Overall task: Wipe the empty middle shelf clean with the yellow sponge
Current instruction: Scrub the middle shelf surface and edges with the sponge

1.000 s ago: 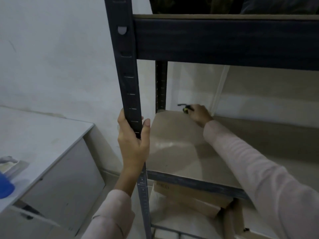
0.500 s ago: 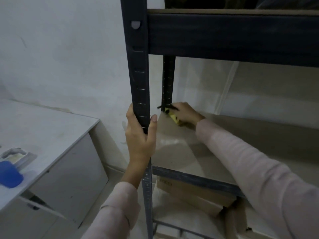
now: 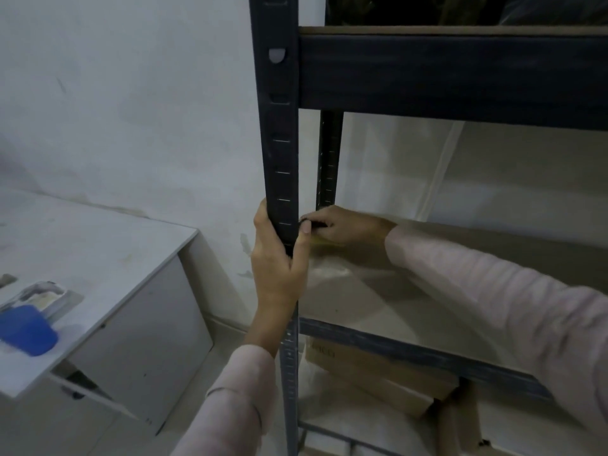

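Right hand (image 3: 345, 223): reaching in over the middle shelf (image 3: 378, 311), fingers curled and clamped down on the yellow sponge (image 3: 320, 241), pressing it flat to the board. Yellow sponge: at the shelf's far-left end, only a pale yellow sliver showing under the knuckles, with a dark edge at the fingertips, likely a scouring face; long axis not readable, too much covered. Lies directly beneath the right hand, just beside the front-left upright (image 3: 279, 159) and near the rear upright (image 3: 327, 166). Left hand (image 3: 279, 258): closed around the front-left upright, thumb on the inner face, steadying the frame; almost touching the sponge hand, but occupied and on the outer side of the post. Middle shelf: bare tan board, a lighter sheen near the left end, the whole unswept run stretching away to the right of the sponge and toward the front rail (image 3: 411, 350). Governing relation: sponge at the left corner, remaining surface to its right and nearer the body; probable next stroke a pull rightward or toward the front along the board, by the right hand alone. Below: cardboard boxes (image 3: 378, 373) on the lower level. Aside, left: desk (image 3: 98, 232) carrying a blue object (image 3: 28, 329), well apart from the work.
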